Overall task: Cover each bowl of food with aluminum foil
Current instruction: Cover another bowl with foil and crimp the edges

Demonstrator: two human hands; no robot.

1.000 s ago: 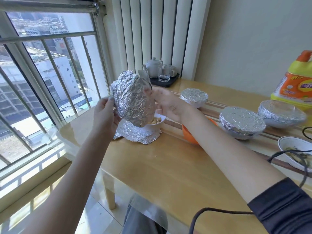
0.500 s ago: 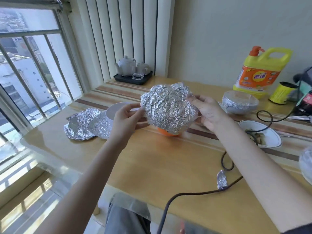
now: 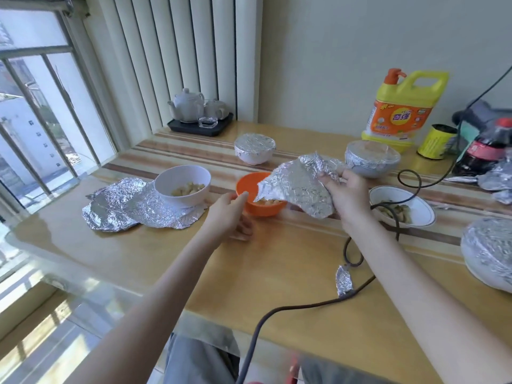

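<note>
Bringing foil to the orange bowl

Head view: the right hand (image 3: 349,194) grips one crumpled edge of a foil sheet (image 3: 297,187), holding it tilted above the orange bowl (image 3: 259,194), likely so it can drop over the rim. The left hand (image 3: 228,216) rests against the bowl's near side with fingers relaxed, probably to steady it. Food shows inside. To the left, a white bowl (image 3: 181,185) stands uncovered on loose foil (image 3: 130,207), presumably waiting its turn; a plate (image 3: 403,206) also lies bare. Three bowls farther back and right already wear foil.
</note>
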